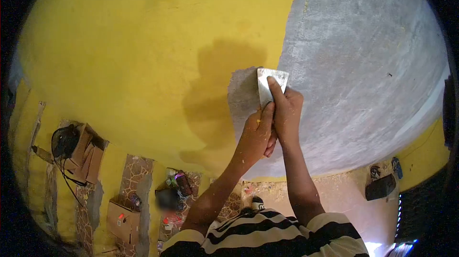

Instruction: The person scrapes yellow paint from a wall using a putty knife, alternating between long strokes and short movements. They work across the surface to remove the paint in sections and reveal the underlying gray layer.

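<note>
Both hands are wrapped around a metal scraper (274, 74) with a broad, flat blade. Its blade edge points up and lies at the border between yellow paint (134, 65) and bare grey wall (354, 65). My right hand (289, 113) grips it with the thumb pressed along the blade. Just below and to the left, my left hand (257, 131) is closed around the lower part, so the handle is mostly hidden. Small yellow flecks cling to my left hand and forearm.
At the lower left, an open cardboard box (88, 156) has a black item and cable on it. Another carton (123, 221) stands lower down, near a dark bag (168, 199). A black case (380, 187) sits on the floor at the lower right.
</note>
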### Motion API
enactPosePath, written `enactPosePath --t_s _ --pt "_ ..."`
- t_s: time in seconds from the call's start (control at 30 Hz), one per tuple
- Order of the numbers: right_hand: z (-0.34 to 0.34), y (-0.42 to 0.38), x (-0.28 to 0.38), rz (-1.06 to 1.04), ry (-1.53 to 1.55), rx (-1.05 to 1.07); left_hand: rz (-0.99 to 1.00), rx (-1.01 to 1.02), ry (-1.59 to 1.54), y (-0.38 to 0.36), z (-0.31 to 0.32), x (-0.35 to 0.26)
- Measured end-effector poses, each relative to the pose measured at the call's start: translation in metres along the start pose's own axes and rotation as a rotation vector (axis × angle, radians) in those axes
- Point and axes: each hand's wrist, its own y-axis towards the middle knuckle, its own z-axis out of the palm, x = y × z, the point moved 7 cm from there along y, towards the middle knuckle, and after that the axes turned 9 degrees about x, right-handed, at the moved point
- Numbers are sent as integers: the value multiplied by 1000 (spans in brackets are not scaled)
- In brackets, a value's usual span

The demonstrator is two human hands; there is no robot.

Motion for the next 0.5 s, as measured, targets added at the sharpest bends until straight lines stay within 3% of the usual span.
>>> enactPosePath --t_s 0.1,0.3,0.37,0.5 --pt "-2 -13 -20 36 20 -4 -85 -12 -23 -7 0 28" --pt "-4 -3 13 93 99 48 0 -4 -47 2 12 1" --pt "-8 -5 -19 48 24 17 -24 -12 -32 -3 8 15" --pt "-8 -9 -6 -10 -14 -13 -47 2 23 1 0 30"
